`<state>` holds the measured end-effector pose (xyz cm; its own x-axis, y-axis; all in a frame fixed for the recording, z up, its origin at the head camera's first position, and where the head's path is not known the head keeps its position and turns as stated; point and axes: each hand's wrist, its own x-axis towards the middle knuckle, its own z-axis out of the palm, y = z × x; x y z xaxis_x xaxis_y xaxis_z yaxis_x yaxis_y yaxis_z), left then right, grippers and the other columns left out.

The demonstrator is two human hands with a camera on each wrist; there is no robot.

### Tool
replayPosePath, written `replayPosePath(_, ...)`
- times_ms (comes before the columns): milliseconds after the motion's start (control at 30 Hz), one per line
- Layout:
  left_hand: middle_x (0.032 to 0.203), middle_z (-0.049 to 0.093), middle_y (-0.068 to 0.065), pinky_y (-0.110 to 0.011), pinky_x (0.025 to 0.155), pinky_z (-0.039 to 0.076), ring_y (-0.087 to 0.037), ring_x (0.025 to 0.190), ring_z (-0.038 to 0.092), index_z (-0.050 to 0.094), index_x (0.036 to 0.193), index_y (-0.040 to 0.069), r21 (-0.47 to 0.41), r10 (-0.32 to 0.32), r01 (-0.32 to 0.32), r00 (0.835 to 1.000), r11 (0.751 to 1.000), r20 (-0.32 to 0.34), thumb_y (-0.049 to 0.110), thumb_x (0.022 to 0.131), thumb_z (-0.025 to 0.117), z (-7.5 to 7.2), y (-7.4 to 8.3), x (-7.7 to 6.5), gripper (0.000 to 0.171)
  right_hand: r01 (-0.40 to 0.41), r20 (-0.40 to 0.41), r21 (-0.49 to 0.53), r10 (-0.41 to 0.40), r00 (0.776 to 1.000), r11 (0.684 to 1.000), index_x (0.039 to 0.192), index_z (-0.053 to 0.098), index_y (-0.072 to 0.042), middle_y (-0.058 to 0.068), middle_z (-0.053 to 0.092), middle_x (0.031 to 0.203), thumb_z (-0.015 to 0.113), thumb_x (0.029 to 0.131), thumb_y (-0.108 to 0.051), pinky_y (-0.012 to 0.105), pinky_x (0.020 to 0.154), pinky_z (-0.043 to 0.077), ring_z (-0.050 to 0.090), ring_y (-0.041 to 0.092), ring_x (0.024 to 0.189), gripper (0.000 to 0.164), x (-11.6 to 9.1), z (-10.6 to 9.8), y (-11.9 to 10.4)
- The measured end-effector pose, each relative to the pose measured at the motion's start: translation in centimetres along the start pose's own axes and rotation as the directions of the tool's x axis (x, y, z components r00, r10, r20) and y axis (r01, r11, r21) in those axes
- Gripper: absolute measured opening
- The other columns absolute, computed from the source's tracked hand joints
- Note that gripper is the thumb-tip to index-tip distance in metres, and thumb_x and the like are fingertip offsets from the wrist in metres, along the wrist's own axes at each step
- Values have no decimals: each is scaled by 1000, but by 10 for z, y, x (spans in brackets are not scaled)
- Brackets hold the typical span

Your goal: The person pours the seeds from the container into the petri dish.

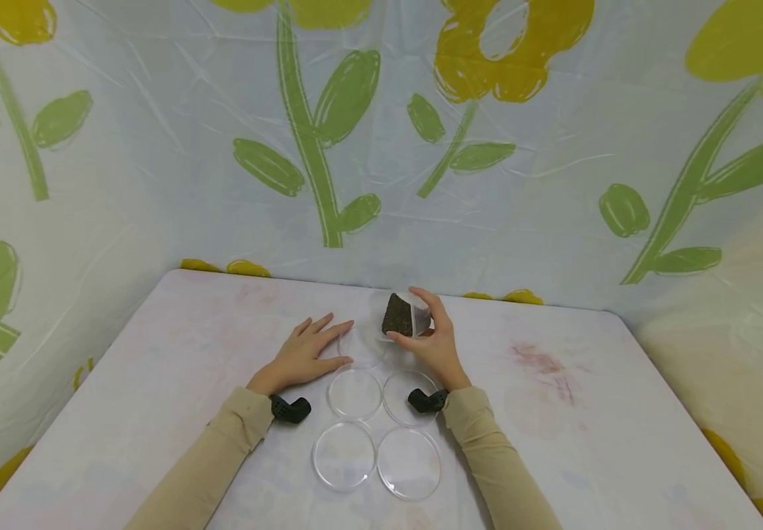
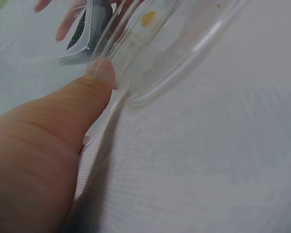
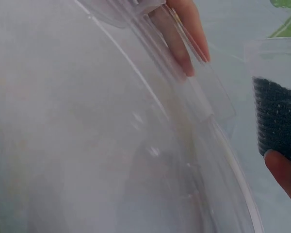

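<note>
My right hand (image 1: pixel 441 350) grips a clear plastic tub (image 1: pixel 423 318) between thumb and fingers, tilted over the back of the table. Dark fine granules (image 1: pixel 398 316) lie banked against one side of it; in the right wrist view the tub's dark contents (image 3: pixel 279 116) show beside a fingertip. My left hand (image 1: pixel 305 353) rests with fingers spread at the left side of a clear round dish (image 1: pixel 370 359). Its thumb (image 2: pixel 99 82) touches a clear rim in the left wrist view. The tub overlaps the dish's far side in the head view.
Nearer the body stand more clear round dishes in two rows: a left dish (image 1: pixel 355 394), a right dish (image 1: pixel 398 390) partly behind the black wrist camera (image 1: pixel 426 401), a front left dish (image 1: pixel 345 455) and a front right dish (image 1: pixel 409 464). A flowered cloth (image 1: pixel 381 184) hangs behind the table.
</note>
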<state>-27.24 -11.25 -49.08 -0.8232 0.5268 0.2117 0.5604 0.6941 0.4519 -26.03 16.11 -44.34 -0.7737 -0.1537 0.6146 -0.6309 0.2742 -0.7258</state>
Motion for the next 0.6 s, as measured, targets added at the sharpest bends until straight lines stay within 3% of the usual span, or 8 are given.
replayPosePath(267, 154, 41, -8, -55, 120, 10, -30, 148, 24, 42, 153, 22, 9, -8, 8, 1000, 1000, 5, 57, 93, 60, 2, -3, 0, 72, 53, -1, -22, -53, 999, 998, 141, 52, -6, 11, 52, 139, 88, 70, -1, 36, 48, 52, 50, 21, 122, 80, -1, 4, 3)
replayPosePath(600, 155, 40, -7, -55, 120, 10, -29, 148, 23, 41, 153, 23, 17, -9, 9, 1000, 1000, 8, 58, 93, 60, 3, -4, 0, 72, 153, -13, -64, -154, 988, 986, 137, 54, 0, 17, 54, 136, 90, 66, 1, 34, 49, 47, 50, 24, 125, 80, 1, 6, 2)
